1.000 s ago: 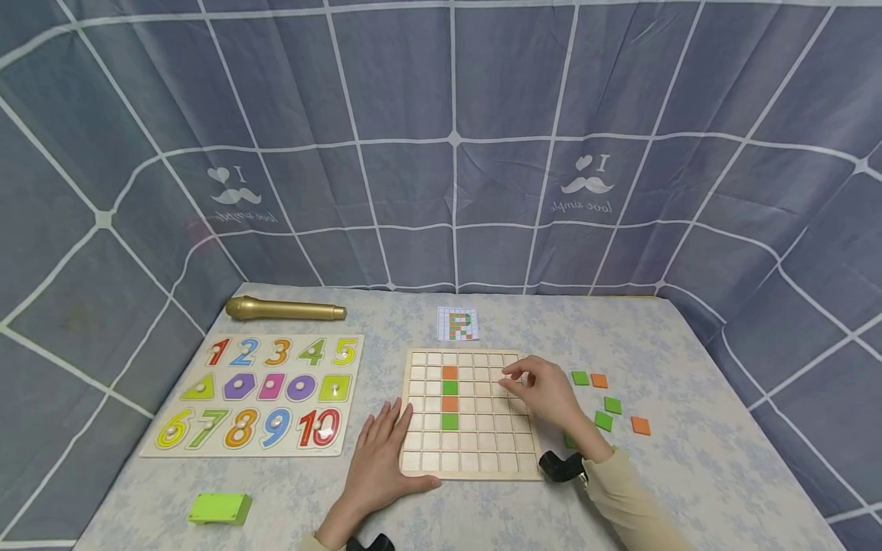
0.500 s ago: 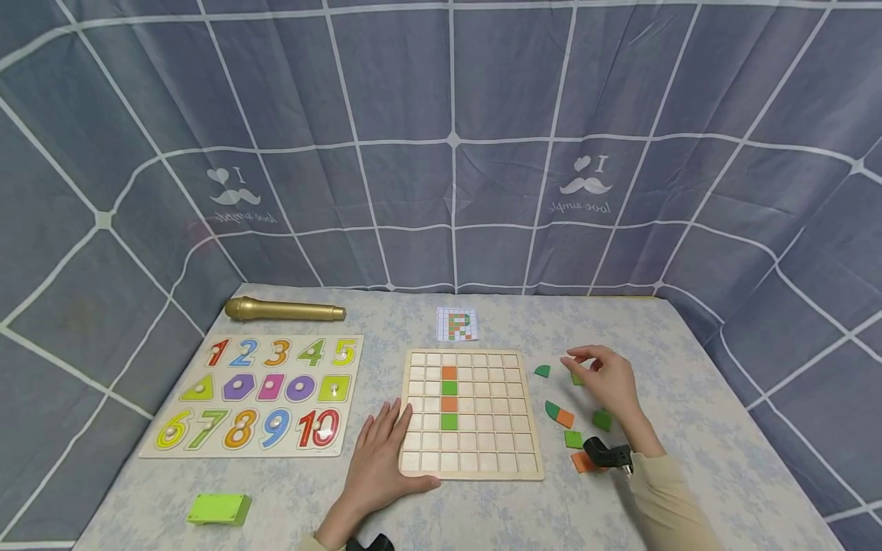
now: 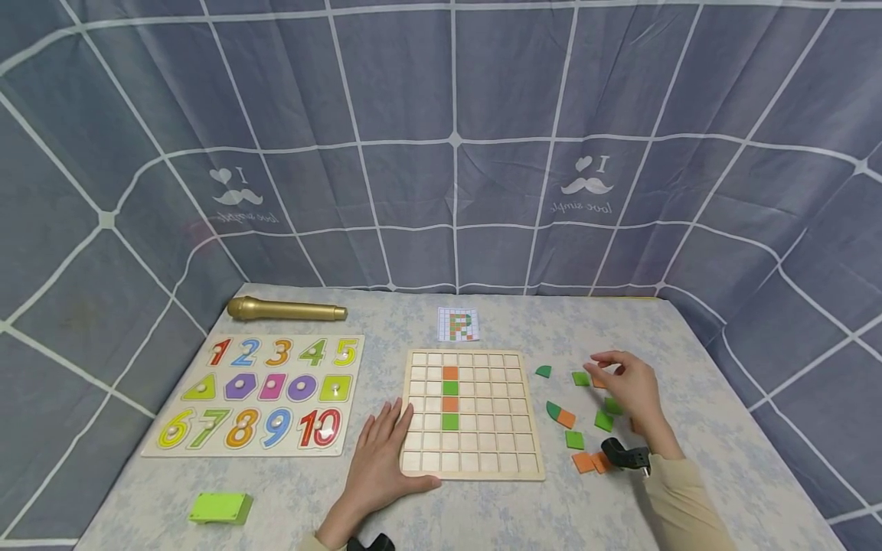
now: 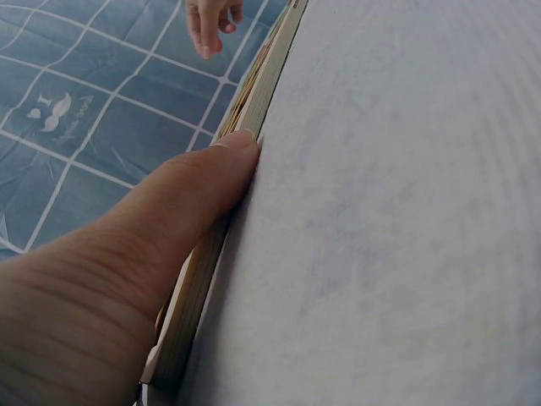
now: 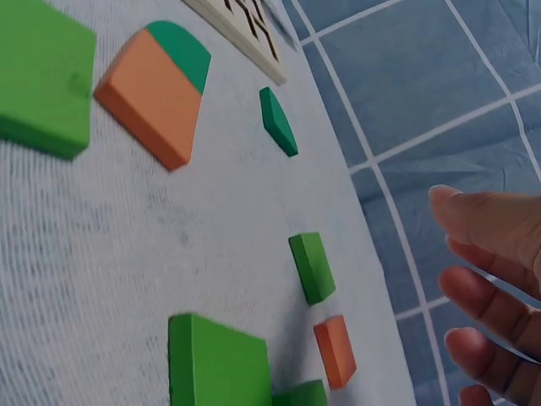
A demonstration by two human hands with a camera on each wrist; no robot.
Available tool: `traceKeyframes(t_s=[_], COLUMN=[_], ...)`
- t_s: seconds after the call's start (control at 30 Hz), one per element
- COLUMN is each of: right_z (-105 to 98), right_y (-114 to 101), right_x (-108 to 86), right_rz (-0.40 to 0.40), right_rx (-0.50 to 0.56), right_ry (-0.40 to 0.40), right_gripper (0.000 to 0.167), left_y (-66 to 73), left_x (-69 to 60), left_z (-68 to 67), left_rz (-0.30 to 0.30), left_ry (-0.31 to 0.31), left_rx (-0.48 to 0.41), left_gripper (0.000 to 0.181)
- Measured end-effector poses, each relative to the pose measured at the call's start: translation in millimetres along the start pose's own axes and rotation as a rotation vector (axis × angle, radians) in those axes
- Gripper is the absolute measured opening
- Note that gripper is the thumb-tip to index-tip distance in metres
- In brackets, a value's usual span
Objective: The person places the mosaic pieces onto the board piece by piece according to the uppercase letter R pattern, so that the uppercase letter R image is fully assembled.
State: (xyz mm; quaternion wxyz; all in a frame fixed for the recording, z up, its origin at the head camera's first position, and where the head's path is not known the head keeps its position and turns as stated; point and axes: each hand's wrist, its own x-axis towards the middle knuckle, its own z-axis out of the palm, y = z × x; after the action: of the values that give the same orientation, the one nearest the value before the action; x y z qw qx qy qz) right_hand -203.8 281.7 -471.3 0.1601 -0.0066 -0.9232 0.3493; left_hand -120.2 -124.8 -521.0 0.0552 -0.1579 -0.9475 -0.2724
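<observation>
A wooden grid board point(image 3: 485, 441) lies mid-table with a column of orange and green squares in it. My left hand point(image 3: 381, 467) rests at its lower left corner, fingers spread along the left edge; in the left wrist view the thumb point(image 4: 199, 190) presses the board's side. My right hand point(image 3: 630, 386) hovers over loose tiles right of the board, above an orange tile point(image 3: 599, 383) and beside a green tile point(image 3: 581, 379). In the right wrist view its fingers point(image 5: 494, 292) are bent with nothing between thumb and fingers, apart from the orange tile point(image 5: 336, 352).
A small pattern card point(image 3: 458, 324) lies behind the board. On the left are a number puzzle point(image 3: 258, 398), a gold microphone point(image 3: 285, 309) and a lime green block point(image 3: 220, 508). More green and orange tiles, with dark green curved pieces point(image 3: 543, 371), lie right of the board.
My right hand has moved from above the board's right side to the loose tiles, uncovering the dark green pieces. My left hand has stayed on the board.
</observation>
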Motion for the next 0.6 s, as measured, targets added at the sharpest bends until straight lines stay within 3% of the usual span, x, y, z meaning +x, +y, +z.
traceKeyframes(t_s=[0.33,0.6], right_z=[-3,-3], right_y=[16,25], right_x=[0.3,1.0], right_rz=[0.02,0.009], right_rx=[-0.05,-0.077], right_ry=[-0.119,-0.17], right_gripper=[0.033,0.029], left_y=[-2.0,-1.8], left_x=[0.7,0.2], left_z=[1.4,1.4], left_rz=[0.007,-0.002], left_ry=[0.006,-0.006], left_rx=[-0.001,0.0], left_gripper=[0.118,0.118])
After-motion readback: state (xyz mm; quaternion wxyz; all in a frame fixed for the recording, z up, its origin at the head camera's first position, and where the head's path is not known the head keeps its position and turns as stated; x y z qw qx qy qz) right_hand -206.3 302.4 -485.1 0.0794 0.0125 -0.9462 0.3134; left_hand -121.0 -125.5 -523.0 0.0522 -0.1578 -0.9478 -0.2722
